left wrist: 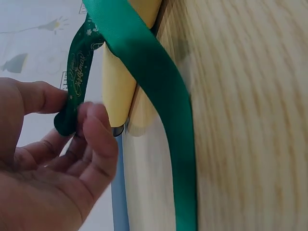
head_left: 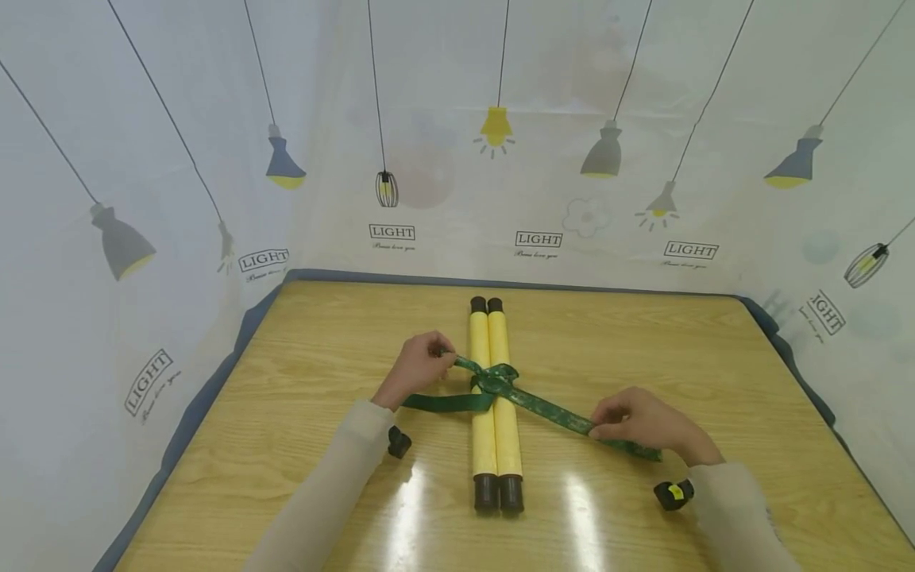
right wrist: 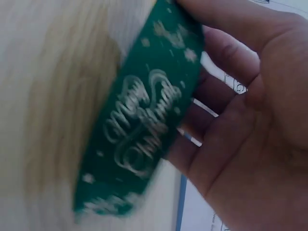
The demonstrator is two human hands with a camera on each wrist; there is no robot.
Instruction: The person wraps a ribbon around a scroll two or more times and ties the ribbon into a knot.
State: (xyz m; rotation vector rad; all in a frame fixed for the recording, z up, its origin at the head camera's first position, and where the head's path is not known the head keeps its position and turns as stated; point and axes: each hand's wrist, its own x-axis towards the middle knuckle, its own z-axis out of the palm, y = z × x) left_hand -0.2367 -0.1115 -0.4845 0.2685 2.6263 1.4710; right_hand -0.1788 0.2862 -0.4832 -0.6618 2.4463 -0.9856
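Two yellow rods point(head_left: 506, 433) with dark end caps lie side by side on the table. Around their middle passes a green ribbon point(head_left: 546, 407), crossed into a knot with a small loop on top. My left hand point(head_left: 418, 367) pinches a folded part of the ribbon left of the knot. In the left wrist view, thumb and fingers meet on the printed ribbon point(left wrist: 79, 72), while a plain green tail hangs beside it. My right hand point(head_left: 646, 421) pinches the other length, stretched to the right. Its loose end point(right wrist: 139, 130), printed with "Merry Christmas", hangs past the fingers.
The wooden table point(head_left: 322, 342) has a blue-grey edge at the back and sides. Behind it stands a white sheet point(head_left: 443, 71) printed with hanging lamps. A black wrist device point(head_left: 673, 495) sits by the right wrist, another point(head_left: 399, 442) by the left.
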